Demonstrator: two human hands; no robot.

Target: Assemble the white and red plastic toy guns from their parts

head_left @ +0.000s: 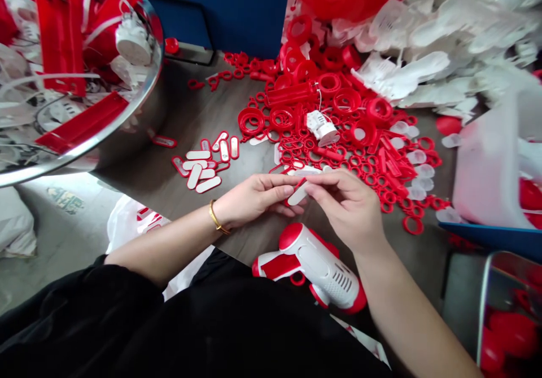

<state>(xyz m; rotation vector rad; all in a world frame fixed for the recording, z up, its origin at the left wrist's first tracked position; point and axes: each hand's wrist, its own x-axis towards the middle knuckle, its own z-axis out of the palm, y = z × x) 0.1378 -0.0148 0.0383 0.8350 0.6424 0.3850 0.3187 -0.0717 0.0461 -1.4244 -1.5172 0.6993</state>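
Between my fingertips is a small oblong piece with a white face and red edge (297, 194). My left hand (258, 196), with a gold bracelet at the wrist, is closed on its left end. The thumb and fingers of my right hand (349, 206) pinch its upper right end. Just below both hands a red and white dryer-shaped plastic body (324, 265) lies on the dark table (186, 110). Similar oblong pieces (197, 162) lie in a loose group to the left, some white side up. Beyond my hands spreads a heap of red plastic rings and parts (334, 124).
A steel bowl (156, 67) full of red and white parts stands at the left. White plastic shells (461, 39) are piled at the back right, near a translucent bin (483, 152). A small white motor-like part (322, 128) sits on the red heap.
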